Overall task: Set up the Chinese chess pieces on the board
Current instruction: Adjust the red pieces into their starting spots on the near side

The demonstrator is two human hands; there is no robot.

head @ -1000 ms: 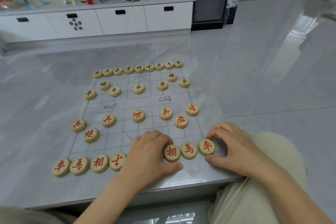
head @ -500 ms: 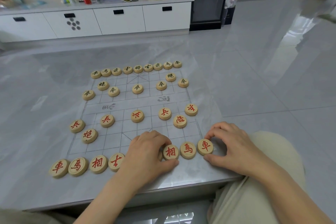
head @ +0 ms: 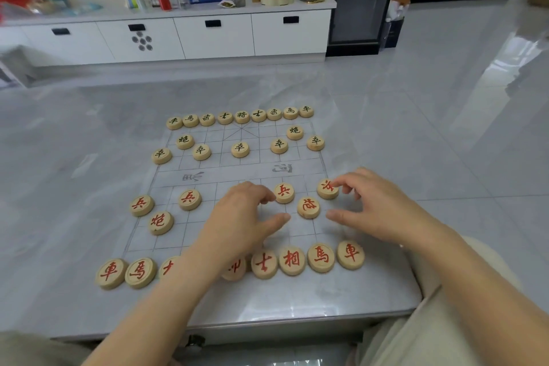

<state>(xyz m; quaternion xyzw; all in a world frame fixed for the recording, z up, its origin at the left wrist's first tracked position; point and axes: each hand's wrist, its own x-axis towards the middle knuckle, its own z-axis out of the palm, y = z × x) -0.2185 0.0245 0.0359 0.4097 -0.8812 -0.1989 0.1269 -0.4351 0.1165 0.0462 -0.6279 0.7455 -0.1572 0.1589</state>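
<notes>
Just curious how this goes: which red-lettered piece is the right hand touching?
The red piece at the board's right edge, beside the blank middle strip. The right hand's fingertip rests on its rim; that hand touches no other piece.

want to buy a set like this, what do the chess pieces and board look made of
Chess pieces: pale wood by the look, smooth tan discs with low sheen, characters painted red or dark. Board: seemingly a thin translucent plastic sheet with printed lines, the grey table showing through.
</notes>
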